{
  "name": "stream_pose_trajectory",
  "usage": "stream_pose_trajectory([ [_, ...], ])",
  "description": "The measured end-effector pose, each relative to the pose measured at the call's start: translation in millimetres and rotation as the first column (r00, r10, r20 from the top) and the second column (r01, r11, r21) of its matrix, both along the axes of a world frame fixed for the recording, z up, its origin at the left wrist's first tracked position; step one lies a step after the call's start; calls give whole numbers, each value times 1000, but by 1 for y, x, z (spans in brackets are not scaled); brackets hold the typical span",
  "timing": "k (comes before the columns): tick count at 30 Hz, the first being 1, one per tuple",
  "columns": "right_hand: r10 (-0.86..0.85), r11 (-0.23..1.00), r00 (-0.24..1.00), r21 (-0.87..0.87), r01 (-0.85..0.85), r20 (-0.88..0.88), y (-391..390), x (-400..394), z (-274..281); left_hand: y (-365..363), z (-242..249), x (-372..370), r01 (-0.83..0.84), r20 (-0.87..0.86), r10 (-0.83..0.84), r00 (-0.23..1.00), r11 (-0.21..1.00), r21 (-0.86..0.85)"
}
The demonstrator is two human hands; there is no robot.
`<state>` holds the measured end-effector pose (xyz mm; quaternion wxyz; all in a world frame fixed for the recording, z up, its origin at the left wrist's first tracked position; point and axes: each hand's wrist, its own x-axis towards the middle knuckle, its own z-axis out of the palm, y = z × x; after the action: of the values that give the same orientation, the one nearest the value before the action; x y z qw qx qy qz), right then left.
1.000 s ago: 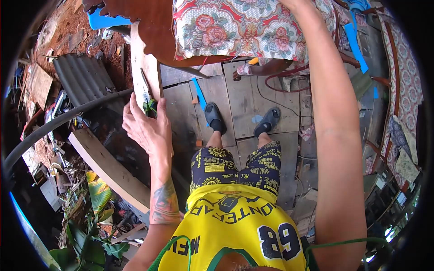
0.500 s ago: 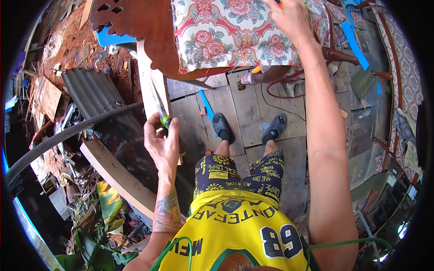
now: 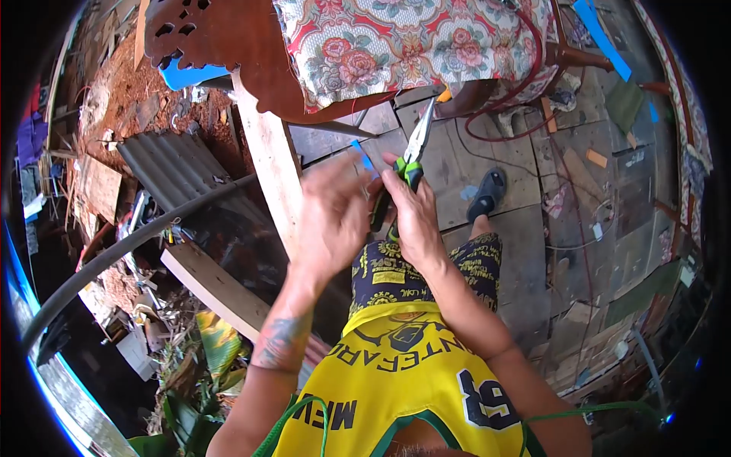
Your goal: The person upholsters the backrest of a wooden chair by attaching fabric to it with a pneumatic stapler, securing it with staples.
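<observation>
My right hand is closed round the green-and-black handles of long-nose pliers, whose metal jaws point away from me toward the chair. Close beside it, my left hand is smeared by motion, its fingers near the pliers' handles. Just beyond the jaws is the edge of a floral upholstered seat, set in a dark brown carved wooden frame. A small orange-yellow thing shows at the seat's lower edge by the plier tips.
A wooden plank runs beside my left hand. Past it lie a grey hose, corrugated sheet and scrap. A dark red hose loops near the seat on the plank floor. Another floral seat stands far right.
The pliers have passed from my left hand to my right. My right hand has come down off the seat cover; my left has moved right toward it. The view has shifted slightly.
</observation>
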<state>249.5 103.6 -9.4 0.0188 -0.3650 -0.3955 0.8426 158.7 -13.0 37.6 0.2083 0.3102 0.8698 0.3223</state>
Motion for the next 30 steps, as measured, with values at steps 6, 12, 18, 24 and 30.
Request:
stream_pose_trajectory([
  [6, -51, 998, 998, -31, 50, -40, -39, -29, -9, 36, -10, -147, 229, -728, -285, 623, 957, -179],
  [12, -104, 991, 989, -96, 93, -110, -64, -48, -17, 45, -14, -150, 175, -719, -448, 532, 888, -425],
  [18, 15, 965, 1000, 262, -12, -7, -43, 20, -14, 63, -6, -131, -4, -708, -391, 588, 874, -486],
  [24, -6, 972, 895, 214, -100, 446, 41, 138, 0, 61, 1, -130, -39, -684, -418, 598, 837, -546],
  [30, -388, 905, 760, 60, 421, 522, 103, 221, -47, 61, -17, -137, 25, -770, -441, 461, 874, -485],
])
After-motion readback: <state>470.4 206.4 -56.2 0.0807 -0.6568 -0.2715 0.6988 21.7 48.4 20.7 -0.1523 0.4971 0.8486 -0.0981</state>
